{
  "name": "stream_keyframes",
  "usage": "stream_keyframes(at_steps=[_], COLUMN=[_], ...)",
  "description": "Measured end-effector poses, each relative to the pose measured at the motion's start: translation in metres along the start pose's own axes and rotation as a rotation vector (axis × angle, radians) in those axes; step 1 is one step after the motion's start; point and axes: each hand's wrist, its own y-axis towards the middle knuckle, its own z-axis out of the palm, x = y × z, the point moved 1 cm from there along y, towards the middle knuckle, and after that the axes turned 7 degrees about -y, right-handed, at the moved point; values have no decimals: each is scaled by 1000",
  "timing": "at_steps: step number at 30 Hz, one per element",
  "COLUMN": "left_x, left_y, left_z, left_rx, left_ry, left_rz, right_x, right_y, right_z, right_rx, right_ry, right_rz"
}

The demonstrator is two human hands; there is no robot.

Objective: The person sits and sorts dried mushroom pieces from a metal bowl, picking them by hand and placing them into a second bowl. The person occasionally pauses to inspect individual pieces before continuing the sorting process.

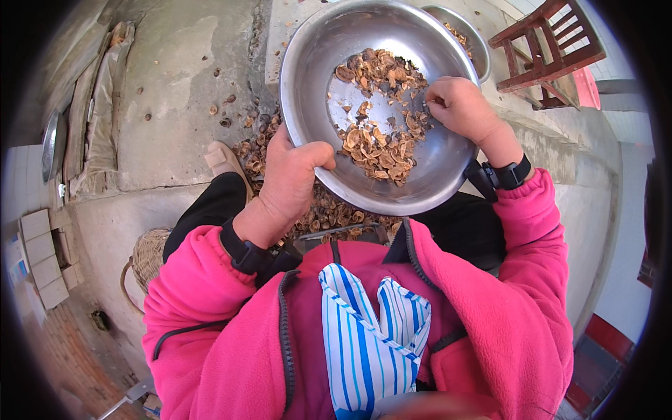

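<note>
A wide stainless steel basin is held over the lap. My left hand grips its near left rim, thumb over the edge. My right hand is inside the basin's right side, fingers curled together at the pieces; whether they pinch a piece cannot be told. Two heaps of brown nutshell pieces lie in the basin, one near and one farther, with small scraps between. More shells cover the ground below the basin and beside the left shoe.
A second metal bowl with brown pieces stands behind the basin. A red wooden chair is at the upper right. A wicker basket stands left of my leg. Planks and plastic sheeting lie at the left.
</note>
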Motion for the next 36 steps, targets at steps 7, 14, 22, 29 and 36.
stream_keyframes(at_steps=[7,14,22,29,36], left_x=[5,2,0,-3,1], left_y=[2,-3,-1,-2,4], left_z=[1,-2,2,4,0], left_rx=[-20,26,23,2,-6], left_ry=[-37,-42,-49,3,-34], left_rz=[34,15,6,8,-18], right_x=[-14,-7,-3,2,-5], right_y=[0,5,12,15,16], right_z=[-41,1,10,13,-11], right_rx=[-84,141,285,249,107], right_ry=[91,-138,-224,-146,208], right_rz=[32,-137,-135,-119,5])
